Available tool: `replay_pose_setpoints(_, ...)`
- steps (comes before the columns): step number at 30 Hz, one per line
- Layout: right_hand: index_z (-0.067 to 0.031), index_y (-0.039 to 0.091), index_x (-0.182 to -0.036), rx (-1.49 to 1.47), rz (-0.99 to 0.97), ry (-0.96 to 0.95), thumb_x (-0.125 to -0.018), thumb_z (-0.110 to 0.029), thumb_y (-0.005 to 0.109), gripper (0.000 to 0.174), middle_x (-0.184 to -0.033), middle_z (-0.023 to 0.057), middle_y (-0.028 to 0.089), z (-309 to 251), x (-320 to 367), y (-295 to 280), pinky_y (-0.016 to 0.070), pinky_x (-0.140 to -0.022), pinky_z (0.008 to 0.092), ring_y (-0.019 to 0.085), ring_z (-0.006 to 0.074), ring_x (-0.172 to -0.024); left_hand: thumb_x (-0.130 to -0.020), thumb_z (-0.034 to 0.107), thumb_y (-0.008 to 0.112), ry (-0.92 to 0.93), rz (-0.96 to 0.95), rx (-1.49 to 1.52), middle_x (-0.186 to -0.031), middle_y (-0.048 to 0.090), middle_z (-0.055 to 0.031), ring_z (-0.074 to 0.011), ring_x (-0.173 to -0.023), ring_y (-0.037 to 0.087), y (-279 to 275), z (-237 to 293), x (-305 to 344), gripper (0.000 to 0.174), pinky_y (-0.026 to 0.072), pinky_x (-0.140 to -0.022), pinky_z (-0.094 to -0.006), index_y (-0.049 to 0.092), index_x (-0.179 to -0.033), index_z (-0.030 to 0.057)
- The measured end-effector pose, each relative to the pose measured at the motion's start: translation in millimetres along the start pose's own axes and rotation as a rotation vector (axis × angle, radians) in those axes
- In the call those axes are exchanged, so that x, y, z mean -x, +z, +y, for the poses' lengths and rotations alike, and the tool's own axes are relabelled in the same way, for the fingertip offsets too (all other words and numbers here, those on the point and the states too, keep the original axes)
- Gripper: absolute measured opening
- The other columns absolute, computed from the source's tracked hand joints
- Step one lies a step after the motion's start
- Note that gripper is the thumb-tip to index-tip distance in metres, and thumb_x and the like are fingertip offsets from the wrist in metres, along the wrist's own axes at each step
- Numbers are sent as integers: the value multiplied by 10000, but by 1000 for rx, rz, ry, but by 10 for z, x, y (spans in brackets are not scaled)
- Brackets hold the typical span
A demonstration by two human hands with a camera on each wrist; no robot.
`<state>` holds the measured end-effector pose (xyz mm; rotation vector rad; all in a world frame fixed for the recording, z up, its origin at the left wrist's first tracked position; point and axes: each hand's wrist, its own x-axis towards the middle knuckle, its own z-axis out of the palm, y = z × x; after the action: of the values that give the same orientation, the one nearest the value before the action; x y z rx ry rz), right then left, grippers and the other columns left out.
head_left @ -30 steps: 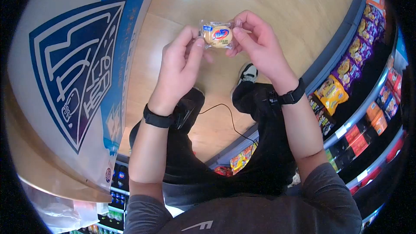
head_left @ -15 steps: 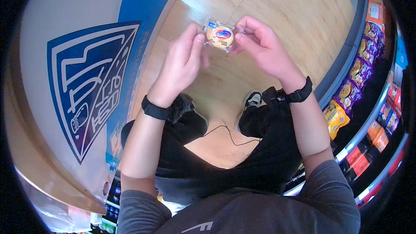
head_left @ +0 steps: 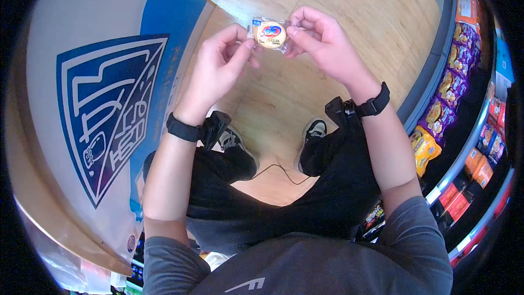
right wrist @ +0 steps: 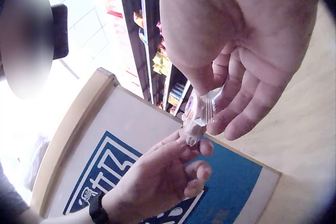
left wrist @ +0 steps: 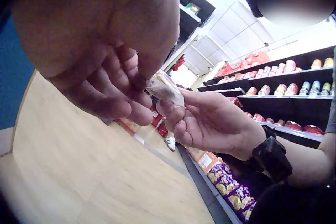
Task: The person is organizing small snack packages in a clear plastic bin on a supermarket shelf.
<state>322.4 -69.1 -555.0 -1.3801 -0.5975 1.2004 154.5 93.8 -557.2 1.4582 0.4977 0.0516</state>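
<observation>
A round pale biscuit in a clear wrapper (head_left: 271, 34), printed with a red and blue logo, is held up over the floor between both hands. My left hand (head_left: 218, 65) pinches the left end of the wrapper between thumb and fingers. At the opposite end, my right hand (head_left: 326, 45) pinches the crimped edge, thumb in front. In the left wrist view the wrapped biscuit (left wrist: 167, 91) appears edge-on, partly covered by fingers. The right wrist view shows the ridged seal of the wrapper (right wrist: 209, 109) at the right thumb and fingers.
To the left stands a pale counter (head_left: 38, 93) with a blue shield logo. Shelving on the right carries purple snack packets (head_left: 454, 86), a yellow bag (head_left: 424, 150) and red boxes (head_left: 454, 202). A thin dark cable (head_left: 279, 166) runs low between the shoes (head_left: 232, 139).
Both hands have risen slightly in the head view, and the biscuit has moved a little left. Its wrapper was tilted half a second ago and is now more level. Both grips stay on it.
</observation>
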Motion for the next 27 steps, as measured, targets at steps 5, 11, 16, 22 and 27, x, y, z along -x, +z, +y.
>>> replay_pose_setpoints(5,-49,538,-1023,1,28,34,-1024,-157,588,119,-998,40,642,-115,-17,38,577,-626,274,678,129,-815,-1012,123,597,-23,23,68,-930,708,-34,-102,-838,708,-45,-45,-24,89,499,-600,-205,599,-990,37)
replay_pose_setpoints(11,-42,560,-1030,43,26,-15,-1017,-154,596,118,-1020,53,650,-7,-129,-55,583,-636,279,690,140,-836,-1022,132,584,0,56,69,-951,704,-41,-126,-896,712,-26,-76,-73,93,521,-615,-223,596,-1014,40)
replay_pose_setpoints(16,-28,593,-1015,86,4,42,-1003,-144,613,118,-992,44,661,44,-177,-59,582,-707,282,694,133,-852,-1036,144,557,27,188,75,-967,679,-46,-152,-934,704,-21,-81,-175,114,560,-655,-260,590,-1002,40)
replay_pose_setpoints(22,-8,621,-1008,276,-97,14,-977,-146,654,145,-941,18,665,187,-200,-81,550,-756,259,673,101,-858,-1028,136,560,11,208,30,-920,685,-45,-118,-877,698,-60,-59,-216,113,555,-587,-237,584,-1023,26)
replay_pose_setpoints(27,-8,634,-1040,376,-123,-34,-964,-152,676,168,-947,9,665,144,-204,-88,543,-750,254,663,89,-859,-1022,122,562,18,185,-26,-889,695,-54,-112,-842,703,-75,12,-217,112,543,-556,-227,579,-1026,12)
